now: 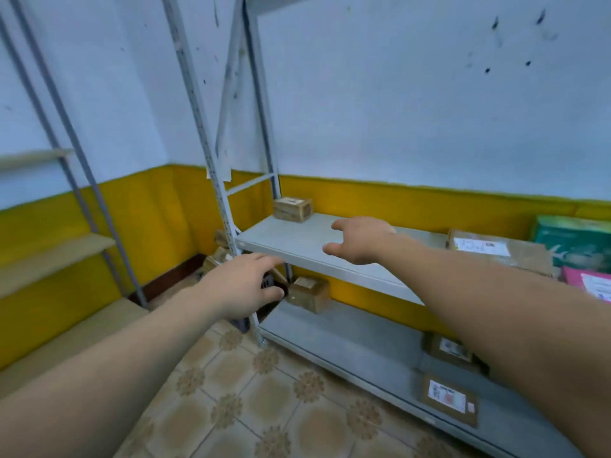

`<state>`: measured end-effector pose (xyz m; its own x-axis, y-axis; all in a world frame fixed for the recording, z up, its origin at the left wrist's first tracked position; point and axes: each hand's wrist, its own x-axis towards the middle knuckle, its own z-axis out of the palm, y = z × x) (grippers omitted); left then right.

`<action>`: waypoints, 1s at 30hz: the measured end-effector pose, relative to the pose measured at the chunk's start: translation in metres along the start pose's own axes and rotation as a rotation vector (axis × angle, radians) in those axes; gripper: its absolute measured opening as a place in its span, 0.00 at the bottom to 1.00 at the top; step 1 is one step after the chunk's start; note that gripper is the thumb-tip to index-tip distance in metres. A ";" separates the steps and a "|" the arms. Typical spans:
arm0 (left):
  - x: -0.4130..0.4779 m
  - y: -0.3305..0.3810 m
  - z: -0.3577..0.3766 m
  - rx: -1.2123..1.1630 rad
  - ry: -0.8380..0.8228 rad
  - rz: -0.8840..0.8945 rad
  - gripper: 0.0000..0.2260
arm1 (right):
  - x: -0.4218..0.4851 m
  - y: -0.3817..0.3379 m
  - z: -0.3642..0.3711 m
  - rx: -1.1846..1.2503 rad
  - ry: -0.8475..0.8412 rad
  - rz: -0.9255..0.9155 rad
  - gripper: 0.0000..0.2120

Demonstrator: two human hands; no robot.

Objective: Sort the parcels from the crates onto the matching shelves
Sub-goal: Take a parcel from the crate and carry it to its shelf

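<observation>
A grey metal rack stands against the wall, with a middle shelf point(297, 241) and a bottom shelf point(363, 342). A small brown box point(293, 209) sits at the middle shelf's far left corner. Another small brown box point(310, 293) rests on the bottom shelf's left end. My right hand point(358, 239) hovers over the middle shelf, fingers apart, holding nothing. My left hand point(243, 284) is stretched out lower, in front of the rack's left post, also empty with fingers spread. A dark crate point(267, 285) is mostly hidden behind my left hand.
On the middle shelf's right lie a flat cardboard parcel point(506, 254), a green package point(575, 239) and a pink one point(591, 284). Two labelled cardboard parcels point(453, 350) point(449, 403) lie on the bottom shelf. A beige rack point(49, 256) stands at left. Boxes are piled in the corner point(218, 256).
</observation>
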<state>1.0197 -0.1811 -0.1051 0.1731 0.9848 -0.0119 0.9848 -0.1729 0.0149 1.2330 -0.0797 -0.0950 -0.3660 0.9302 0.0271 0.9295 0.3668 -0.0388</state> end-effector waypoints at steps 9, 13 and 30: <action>0.078 -0.047 -0.012 -0.033 0.029 -0.142 0.28 | 0.112 0.000 -0.026 -0.022 0.048 -0.103 0.31; 0.096 -0.084 -0.005 -0.037 0.018 -0.190 0.28 | 0.163 -0.026 -0.026 -0.025 0.033 -0.165 0.32; 0.163 -0.416 0.020 -0.108 -0.007 -0.386 0.27 | 0.442 -0.295 0.042 0.034 -0.049 -0.357 0.32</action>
<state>0.6387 0.0507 -0.1329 -0.2086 0.9770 -0.0436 0.9706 0.2122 0.1133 0.7955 0.2235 -0.1139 -0.6696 0.7427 -0.0031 0.7411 0.6679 -0.0684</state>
